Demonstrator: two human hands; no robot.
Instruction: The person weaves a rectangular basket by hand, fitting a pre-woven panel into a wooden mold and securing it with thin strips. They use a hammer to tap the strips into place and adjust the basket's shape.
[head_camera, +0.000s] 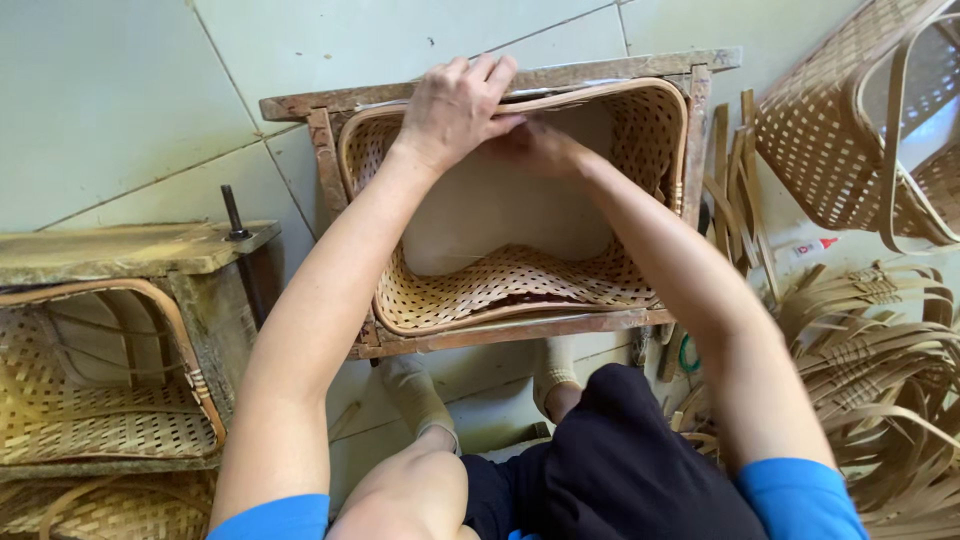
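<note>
Hands at far rim of woven basket (520, 285), which sits inside wooden frame (330, 160) on tiled floor (110, 90). Left hand (455, 105) draped over rim, fingers curled on it. Right hand (540, 150) inside basket, pressed against rim; grip unclear. Pale mould block (500, 215) fills basket interior.

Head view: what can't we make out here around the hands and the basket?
- Right hand: fingertips hidden under the left hand; grip unclear.
- Basket far rim: covered by both hands.
- Basket floor: mostly hidden by the pale block inside.
- Wooden frame: legs hidden beneath it.
- Second basket: cut off by the right edge.
- Small bottle: too small to identify.
</note>
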